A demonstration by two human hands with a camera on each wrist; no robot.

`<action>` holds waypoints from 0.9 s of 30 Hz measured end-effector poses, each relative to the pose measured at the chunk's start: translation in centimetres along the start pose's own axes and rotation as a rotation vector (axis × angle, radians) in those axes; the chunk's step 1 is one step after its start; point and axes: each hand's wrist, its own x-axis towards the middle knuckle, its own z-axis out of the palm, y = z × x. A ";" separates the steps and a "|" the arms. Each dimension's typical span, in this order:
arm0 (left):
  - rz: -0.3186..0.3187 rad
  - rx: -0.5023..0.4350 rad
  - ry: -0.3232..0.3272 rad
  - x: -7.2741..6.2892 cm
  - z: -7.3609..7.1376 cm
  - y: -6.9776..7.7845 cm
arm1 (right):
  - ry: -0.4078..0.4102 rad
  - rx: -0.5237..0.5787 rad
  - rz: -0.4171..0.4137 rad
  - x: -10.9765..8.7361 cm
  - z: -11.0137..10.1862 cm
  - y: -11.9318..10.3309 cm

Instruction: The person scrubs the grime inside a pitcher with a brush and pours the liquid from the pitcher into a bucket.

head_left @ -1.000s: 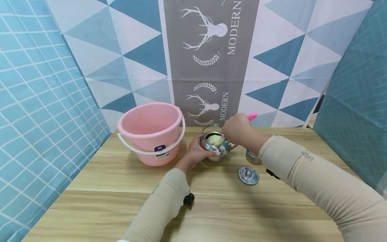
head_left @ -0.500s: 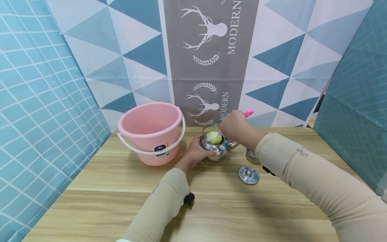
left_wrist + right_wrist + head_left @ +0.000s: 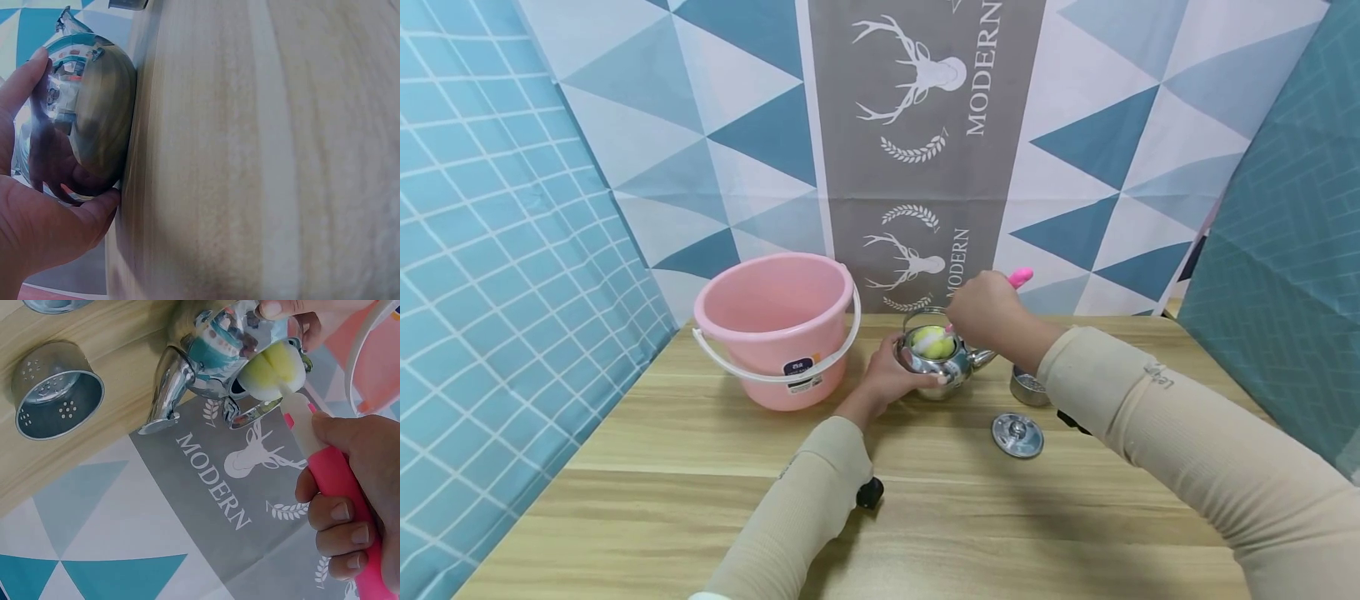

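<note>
A shiny steel teapot stands on the wooden table, its lid off and its spout toward the right. My left hand grips its body from the left; in the left wrist view, thumb and fingers spread round the curved side. My right hand holds a sponge brush by its pink handle, fingers wrapped round it and thumb near the white neck. The brush's yellow-and-white sponge head sits in the teapot's mouth, its upper part showing. How deep it reaches is hidden.
The teapot's lid lies on the table, right of and nearer than the teapot. Behind it is a perforated steel strainer, partly covered by my right arm in the head view. A pink bucket with a white handle stands at the left.
My right hand has risen slightly with the brush, and more of the sponge shows in the teapot's mouth. My left hand and the teapot have stayed in place.
</note>
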 end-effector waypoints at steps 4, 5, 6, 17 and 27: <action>-0.002 -0.001 -0.002 0.1 0.0 -0.1 | 0.008 -0.001 -0.001 -0.2 -0.1 0.1; -0.003 -0.004 -0.004 0.1 0.0 -0.1 | 0.005 -0.001 0.000 -0.3 -0.1 0.1; -0.004 -0.007 -0.006 0.1 0.0 -0.1 | 0.004 -0.002 -0.001 -0.3 -0.1 0.2; -0.001 -0.011 -0.007 0.1 0.1 -0.1 | 0.014 -0.027 -0.004 -1.4 -0.3 1.2; -0.007 -0.002 -0.005 0.1 0.0 -0.2 | 0.065 0.012 -0.011 -2.1 0.3 1.9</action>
